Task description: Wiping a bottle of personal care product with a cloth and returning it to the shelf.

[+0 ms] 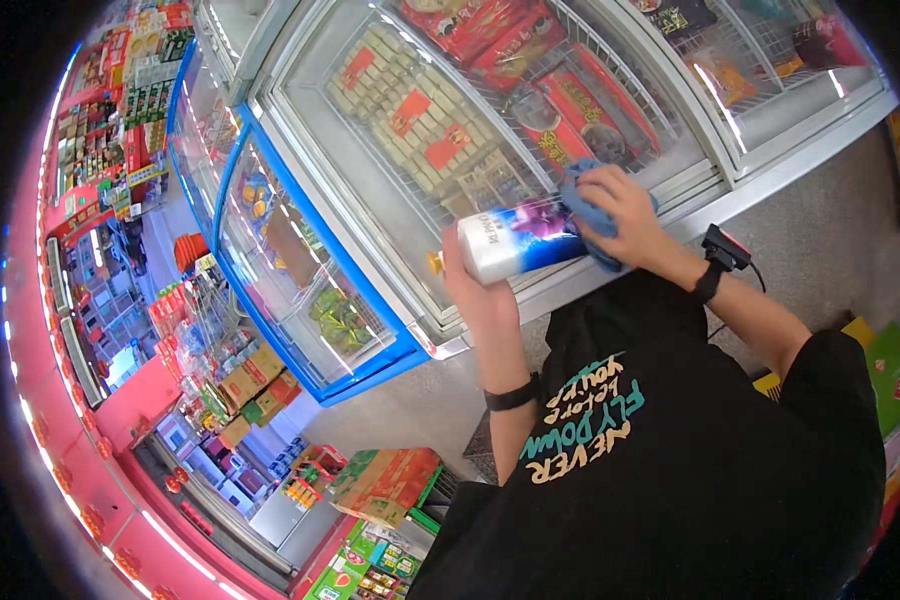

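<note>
My left hand (476,289) grips a white, blue and purple bottle (521,236) near its gold cap (434,262). The bottle lies on its side in the air over the front rim of a chest freezer, and it bears writing. Against its other end my right hand (619,214) presses a bunched blue cloth (589,199). The cloth hides that end of the bottle. Below both hands is the freezer's glass lid (390,217), with stacked pale packs (412,112) and red food packages (592,112) visible through it.
A blue-framed display freezer (300,255) adjoins on the left. Cardboard boxes (390,480) stand on the floor at lower left, with stocked shelves (112,127) farther off. The silver freezer edge (780,191) runs along the front of my body.
</note>
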Available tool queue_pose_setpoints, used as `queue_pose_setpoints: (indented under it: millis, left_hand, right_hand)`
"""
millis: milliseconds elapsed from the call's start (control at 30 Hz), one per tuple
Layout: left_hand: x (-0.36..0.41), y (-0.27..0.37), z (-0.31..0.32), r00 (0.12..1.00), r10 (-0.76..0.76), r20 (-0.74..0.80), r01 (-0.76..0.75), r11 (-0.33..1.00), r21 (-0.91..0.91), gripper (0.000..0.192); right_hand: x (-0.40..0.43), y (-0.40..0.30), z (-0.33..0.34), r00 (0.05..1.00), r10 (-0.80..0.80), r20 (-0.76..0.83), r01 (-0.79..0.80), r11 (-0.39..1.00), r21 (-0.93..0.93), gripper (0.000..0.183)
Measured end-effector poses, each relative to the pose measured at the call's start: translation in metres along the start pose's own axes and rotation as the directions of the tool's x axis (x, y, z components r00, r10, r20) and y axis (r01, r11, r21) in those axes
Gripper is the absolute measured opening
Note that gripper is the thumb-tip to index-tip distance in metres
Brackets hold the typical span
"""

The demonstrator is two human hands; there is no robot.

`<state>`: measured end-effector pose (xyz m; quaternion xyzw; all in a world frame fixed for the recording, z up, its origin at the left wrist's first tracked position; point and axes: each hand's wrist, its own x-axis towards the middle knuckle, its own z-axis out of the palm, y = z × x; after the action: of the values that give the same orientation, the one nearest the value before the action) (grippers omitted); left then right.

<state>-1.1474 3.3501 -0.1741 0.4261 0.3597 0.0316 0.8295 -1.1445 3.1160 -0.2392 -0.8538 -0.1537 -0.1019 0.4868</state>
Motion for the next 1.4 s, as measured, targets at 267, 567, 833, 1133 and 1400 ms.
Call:
queue_pose_setpoints:
  millis: [267, 567, 833, 1133, 1400]
  left_hand:
    - [0.006, 0.001, 0.037, 0.979, 0.135, 0.154, -0.171, 0.953, 0.252, 0.036]
    - [-0.007, -0.006, 0.079, 0.843, 0.267, 0.467, -0.507, 0.684, 0.524, 0.037]
    - [-0.025, 0.005, 0.09, 0.872, 0.247, 0.423, -0.486, 0.542, 0.686, 0.049]
    - [-0.012, -0.011, 0.092, 0.886, 0.334, 0.32, -0.461, 0.571, 0.68, 0.039]
    - [-0.012, -0.007, 0.056, 0.865, 0.368, 0.341, -0.501, 0.682, 0.533, 0.031]
  right_hand:
    - [0.018, 0.009, 0.017, 0.92, 0.382, 0.082, -0.39, 0.88, 0.273, 0.032]
    - [0.099, -0.052, -0.009, 0.868, 0.487, 0.093, -0.388, 0.552, 0.738, 0.027]
    - [0.051, -0.016, -0.001, 0.86, 0.487, 0.155, -0.406, 0.467, 0.785, 0.03]
    - [-0.009, 0.008, 0.026, 0.749, 0.584, 0.312, -0.646, 0.543, 0.536, 0.04]
    - [0.036, -0.055, 0.022, 0.83, 0.546, 0.113, -0.46, 0.557, 0.692, 0.035]
